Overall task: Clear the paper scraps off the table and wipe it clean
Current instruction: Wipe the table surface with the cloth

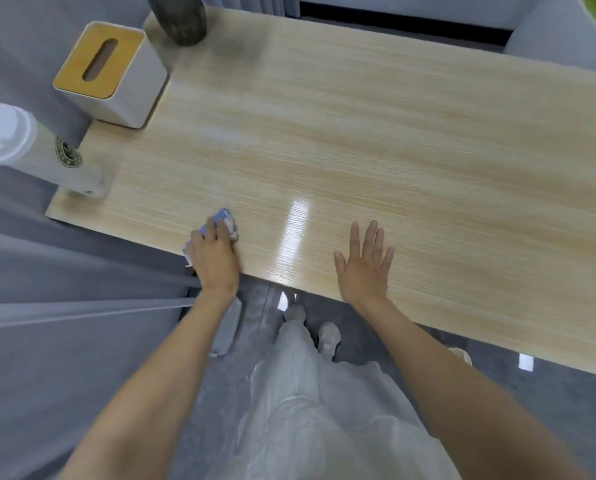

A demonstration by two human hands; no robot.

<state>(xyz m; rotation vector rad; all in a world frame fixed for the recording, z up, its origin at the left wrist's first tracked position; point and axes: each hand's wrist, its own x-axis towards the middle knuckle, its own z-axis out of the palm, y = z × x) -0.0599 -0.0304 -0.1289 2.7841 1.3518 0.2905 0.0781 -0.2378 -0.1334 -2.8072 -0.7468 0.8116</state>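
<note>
A light wooden table (376, 133) fills the upper part of the head view. My left hand (213, 258) presses a crumpled blue and white cloth (225, 218) onto the table near its front edge, left of centre. The cloth shows past my fingertips and beside my wrist. My right hand (364, 268) lies flat on the table's front edge with fingers spread and nothing in it. No paper scraps show on the tabletop.
A white tissue box with a yellow wooden lid (107, 76) stands at the table's far left. A white lidded paper cup (36, 150) stands at the left front corner. A dark rounded object (182, 19) sits at the back left. Grey curtains (47, 289) hang on the left.
</note>
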